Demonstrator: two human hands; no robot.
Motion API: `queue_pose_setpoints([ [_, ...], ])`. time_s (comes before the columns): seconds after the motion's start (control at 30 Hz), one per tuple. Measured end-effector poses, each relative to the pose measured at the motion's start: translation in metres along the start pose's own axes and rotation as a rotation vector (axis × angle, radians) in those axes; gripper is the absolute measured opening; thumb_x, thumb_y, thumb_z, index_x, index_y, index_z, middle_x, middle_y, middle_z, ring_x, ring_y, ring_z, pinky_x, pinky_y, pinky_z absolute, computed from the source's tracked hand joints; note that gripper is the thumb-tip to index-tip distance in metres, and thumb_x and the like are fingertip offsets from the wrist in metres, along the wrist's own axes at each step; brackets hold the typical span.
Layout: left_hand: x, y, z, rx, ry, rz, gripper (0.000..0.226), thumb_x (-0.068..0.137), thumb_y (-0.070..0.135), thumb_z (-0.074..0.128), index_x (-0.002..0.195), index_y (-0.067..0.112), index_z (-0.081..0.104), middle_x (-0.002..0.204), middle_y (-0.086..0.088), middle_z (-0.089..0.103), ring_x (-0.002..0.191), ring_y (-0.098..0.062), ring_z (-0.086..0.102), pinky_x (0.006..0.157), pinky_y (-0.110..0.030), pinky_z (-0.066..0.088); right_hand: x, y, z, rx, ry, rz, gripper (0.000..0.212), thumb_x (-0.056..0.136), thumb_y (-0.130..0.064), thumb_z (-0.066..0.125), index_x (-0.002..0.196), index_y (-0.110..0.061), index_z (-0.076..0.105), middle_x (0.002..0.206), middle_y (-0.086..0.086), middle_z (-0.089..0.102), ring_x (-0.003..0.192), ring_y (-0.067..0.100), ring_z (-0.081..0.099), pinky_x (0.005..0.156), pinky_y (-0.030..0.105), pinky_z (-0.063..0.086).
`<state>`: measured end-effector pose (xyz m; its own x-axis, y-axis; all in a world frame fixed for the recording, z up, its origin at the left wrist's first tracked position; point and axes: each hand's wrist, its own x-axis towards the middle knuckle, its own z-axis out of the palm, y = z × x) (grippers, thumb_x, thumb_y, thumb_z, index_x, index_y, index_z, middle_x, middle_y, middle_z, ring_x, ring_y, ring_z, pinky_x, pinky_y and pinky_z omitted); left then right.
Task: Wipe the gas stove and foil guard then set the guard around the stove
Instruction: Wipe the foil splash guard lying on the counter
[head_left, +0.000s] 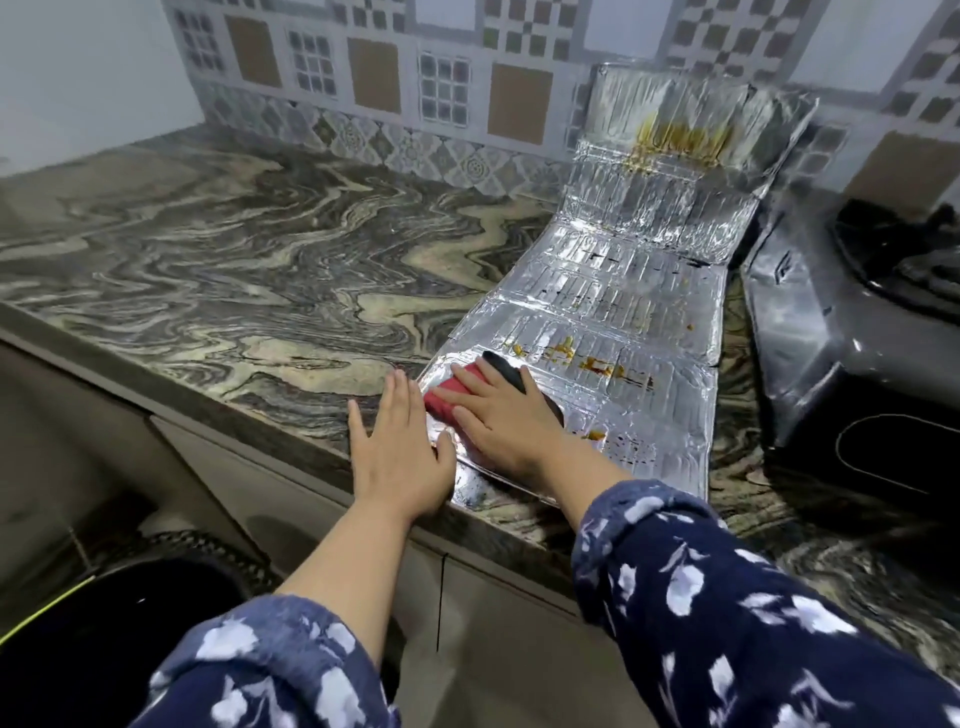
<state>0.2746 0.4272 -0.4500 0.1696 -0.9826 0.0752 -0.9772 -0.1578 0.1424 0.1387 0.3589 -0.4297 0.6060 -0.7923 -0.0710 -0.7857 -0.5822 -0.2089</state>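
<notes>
Mid-wipe, I'd say: the crinkled silver foil guard (613, 332) lies unfolded on the swirly grey-and-cream marble counter (234, 249), yellow grease spots remaining (far panel's worst). Right hand (498, 415) presses flat on a red-and-black sponge (452, 392); left hand (397, 441) lies flat, steadying the near-left edge. Black gas stove (857, 332) sits right, unguarded, below a patterned tile wall (363, 78).

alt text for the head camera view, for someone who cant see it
A person's right hand presses a red and black sponge flat onto a stained foil guard lying on a marble counter, while the left hand rests open beside the guard's near corner. A black gas stove stands to the right.
</notes>
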Motion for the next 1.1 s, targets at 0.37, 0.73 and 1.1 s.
queue_pose_setpoints([
  [0.37, 0.001, 0.0, -0.003, 0.0, -0.006, -0.034, 0.076, 0.087, 0.052, 0.015, 0.153, 0.015, 0.009, 0.161, 0.002, 0.0, 0.148, -0.01, -0.002, 0.12, -0.044, 0.003, 0.075, 0.089, -0.027, -0.019, 0.01, 0.234, 0.052, 0.099, -0.039, 0.016, 0.151, -0.037, 0.012, 0.162, -0.002, -0.001, 0.148, 0.024, -0.009, 0.112, 0.062, -0.008],
  [0.73, 0.003, 0.0, -0.002, 0.018, -0.036, -0.044, 0.079, 0.083, 0.054, 0.007, 0.153, 0.017, 0.003, 0.161, 0.005, -0.004, 0.148, -0.009, -0.003, 0.121, -0.042, 0.001, 0.116, 0.088, -0.029, 0.015, 0.01, 0.368, 0.053, 0.1, -0.033, 0.015, 0.152, -0.026, 0.01, 0.162, 0.001, 0.0, 0.147, 0.03, -0.011, 0.112, 0.064, -0.009],
  [1.1, 0.001, 0.003, -0.005, 0.033, -0.054, -0.058, 0.085, 0.077, 0.053, 0.004, 0.152, 0.014, 0.011, 0.161, 0.002, 0.004, 0.148, -0.011, 0.003, 0.12, -0.044, 0.005, 0.033, -0.002, 0.0, 0.006, -0.057, 0.011, 0.053, 0.099, -0.036, 0.021, 0.151, -0.037, 0.011, 0.162, -0.007, -0.002, 0.148, 0.019, -0.014, 0.115, 0.058, -0.009],
])
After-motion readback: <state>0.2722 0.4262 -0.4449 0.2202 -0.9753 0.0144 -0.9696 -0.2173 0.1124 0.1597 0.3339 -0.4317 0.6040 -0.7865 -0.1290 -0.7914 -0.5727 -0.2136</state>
